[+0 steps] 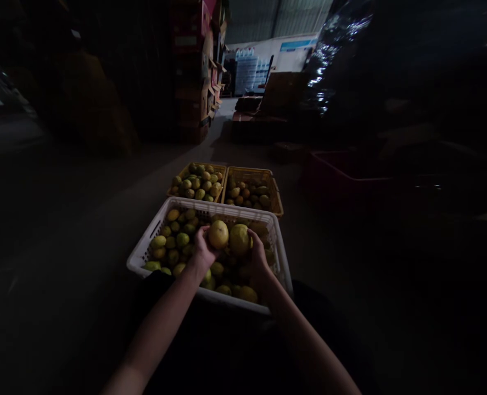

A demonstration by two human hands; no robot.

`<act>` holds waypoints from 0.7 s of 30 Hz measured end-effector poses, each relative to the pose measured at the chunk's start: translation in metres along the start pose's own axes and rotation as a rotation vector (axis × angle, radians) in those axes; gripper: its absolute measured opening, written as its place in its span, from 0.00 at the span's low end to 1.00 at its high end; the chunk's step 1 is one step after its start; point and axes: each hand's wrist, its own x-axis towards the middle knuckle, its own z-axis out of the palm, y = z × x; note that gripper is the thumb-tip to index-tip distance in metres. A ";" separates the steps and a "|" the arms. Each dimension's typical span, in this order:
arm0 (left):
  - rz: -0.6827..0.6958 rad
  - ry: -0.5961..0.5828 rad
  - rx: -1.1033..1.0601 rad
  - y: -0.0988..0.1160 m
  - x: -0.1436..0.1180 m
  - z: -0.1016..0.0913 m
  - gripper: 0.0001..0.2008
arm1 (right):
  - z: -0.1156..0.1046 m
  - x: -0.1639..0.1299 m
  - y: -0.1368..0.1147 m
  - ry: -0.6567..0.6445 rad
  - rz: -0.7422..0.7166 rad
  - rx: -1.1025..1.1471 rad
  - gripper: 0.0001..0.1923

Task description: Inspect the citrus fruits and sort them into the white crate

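Note:
A white plastic crate [144,249] full of yellow-green round fruit sits on the floor right in front of me. My left hand [203,247] holds a yellow fruit [218,234] above the crate. Beside it, my right hand [257,253] grips a larger yellow-green fruit [239,239]. The two fruits almost touch each other over the middle of the crate.
Two yellow crates of fruit stand just beyond the white one, the left crate [176,182] and the right crate [276,197]. A dark red bin [334,178] is at the right. Stacked boxes [194,71] and a dark aisle lie farther back. The surroundings are very dim.

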 end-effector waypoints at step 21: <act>-0.251 -0.281 0.483 -0.023 0.020 -0.047 0.13 | -0.010 -0.006 -0.035 -0.033 0.028 0.147 0.13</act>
